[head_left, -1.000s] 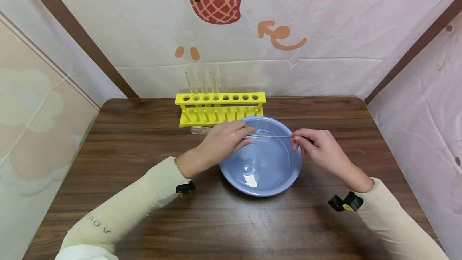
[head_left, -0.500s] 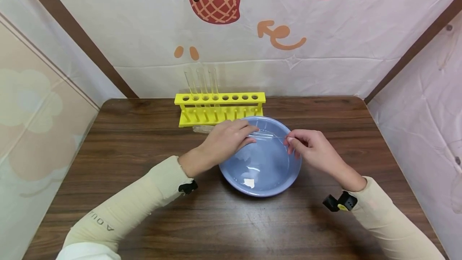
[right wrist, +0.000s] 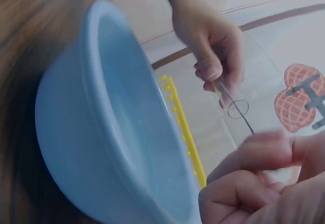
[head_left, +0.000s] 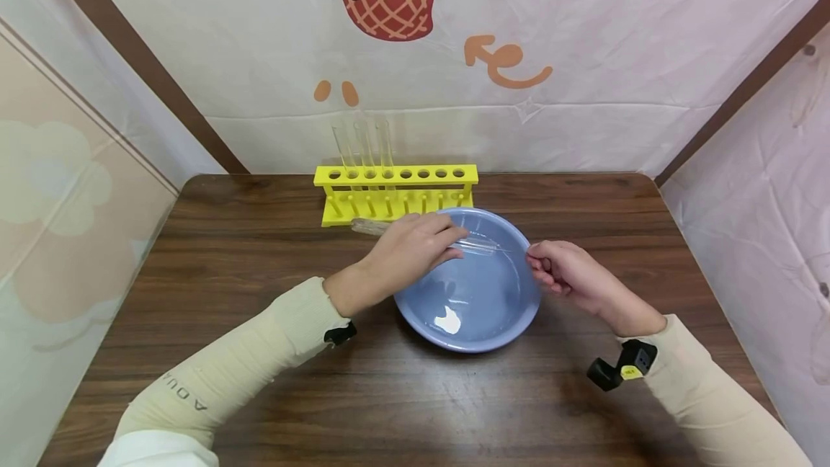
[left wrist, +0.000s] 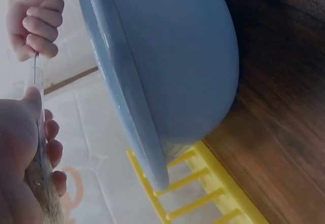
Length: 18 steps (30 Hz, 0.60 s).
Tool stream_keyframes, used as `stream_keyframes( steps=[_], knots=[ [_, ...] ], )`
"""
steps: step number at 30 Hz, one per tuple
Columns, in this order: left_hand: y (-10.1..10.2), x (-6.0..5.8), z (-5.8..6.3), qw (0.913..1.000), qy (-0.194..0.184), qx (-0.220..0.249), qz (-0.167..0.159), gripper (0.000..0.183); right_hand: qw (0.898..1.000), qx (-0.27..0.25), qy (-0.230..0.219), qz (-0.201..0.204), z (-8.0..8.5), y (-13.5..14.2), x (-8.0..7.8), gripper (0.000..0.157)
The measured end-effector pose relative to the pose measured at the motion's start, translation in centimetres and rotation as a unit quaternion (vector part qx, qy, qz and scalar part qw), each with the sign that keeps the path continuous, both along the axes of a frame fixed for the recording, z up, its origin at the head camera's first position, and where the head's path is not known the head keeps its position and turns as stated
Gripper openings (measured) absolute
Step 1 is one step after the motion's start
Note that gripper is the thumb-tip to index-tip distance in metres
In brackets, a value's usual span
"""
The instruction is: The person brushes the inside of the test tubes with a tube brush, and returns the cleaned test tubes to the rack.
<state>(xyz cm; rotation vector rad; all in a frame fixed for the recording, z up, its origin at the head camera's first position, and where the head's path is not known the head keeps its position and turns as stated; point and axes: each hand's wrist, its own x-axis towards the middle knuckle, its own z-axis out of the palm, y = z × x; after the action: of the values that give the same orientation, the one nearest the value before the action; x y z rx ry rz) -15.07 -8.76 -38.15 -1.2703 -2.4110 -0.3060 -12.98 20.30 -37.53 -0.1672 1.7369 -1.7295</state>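
Over the blue basin, my left hand (head_left: 411, 247) holds a clear glass test tube (head_left: 481, 246) lying nearly level, its mouth toward the right. My right hand (head_left: 570, 272), at the basin's right rim, pinches the thin twisted wire (right wrist: 245, 116) of a test tube brush, which runs into the tube's mouth. Pale brownish bristles (left wrist: 44, 186) show through the glass beyond my left palm in the left wrist view. The tube's closed end (head_left: 368, 227) sticks out left of my left hand. My fingers hide the middle of the tube.
The blue basin (head_left: 467, 341) holds water and stands on the dark wooden table (head_left: 259, 236). Behind it is a yellow test tube rack (head_left: 431, 173) with several holes and pegs. Upright in its left part stand 3 glass tubes (head_left: 364, 146). A printed cloth (head_left: 596, 56) hangs behind.
My right hand moved left toward the tube's mouth, then back right, its fingers now more curled. The tube shifted slightly right and tilted, and brownish bristles now show in its closed end.
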Motion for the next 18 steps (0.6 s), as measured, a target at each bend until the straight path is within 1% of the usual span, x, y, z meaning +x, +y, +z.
stream_keyframes(
  steps=[2,4,5,6,8,12,15,18],
  knots=[
    [-0.02,-0.01,0.18,1.0000,0.000,-0.003,-0.002,0.031,0.997,-0.064,-0.039,0.018,-0.08,0.18,-0.13,0.036],
    [-0.04,-0.02,0.33,1.0000,-0.003,-0.006,-0.005,0.031,0.990,-0.115,-0.070,0.029,-0.16,0.31,-0.24,0.037],
    [-0.04,-0.02,0.40,1.0000,-0.005,-0.006,-0.006,0.032,0.988,-0.129,-0.074,0.031,-0.19,0.31,-0.29,0.037],
    [-0.04,-0.04,0.46,0.9999,-0.007,-0.005,-0.006,0.032,0.988,-0.134,-0.068,0.030,-0.20,0.30,-0.33,0.035],
    [-0.11,-0.10,0.58,0.9999,-0.012,-0.001,-0.004,0.033,0.990,-0.130,-0.046,0.026,-0.17,0.20,-0.42,0.032],
    [-0.42,-0.12,0.84,0.9999,-0.013,0.008,0.000,0.034,0.995,-0.095,0.001,0.028,0.03,-0.02,-0.52,0.026],
    [-0.57,-0.06,0.96,0.9999,-0.008,0.009,-0.003,0.034,0.995,-0.089,0.019,0.036,0.03,0.10,-0.55,0.024],
    [-0.62,-0.04,1.03,0.9999,-0.005,0.009,-0.009,0.034,0.994,-0.082,0.060,0.036,-0.18,0.39,-0.48,0.023]
  ],
)
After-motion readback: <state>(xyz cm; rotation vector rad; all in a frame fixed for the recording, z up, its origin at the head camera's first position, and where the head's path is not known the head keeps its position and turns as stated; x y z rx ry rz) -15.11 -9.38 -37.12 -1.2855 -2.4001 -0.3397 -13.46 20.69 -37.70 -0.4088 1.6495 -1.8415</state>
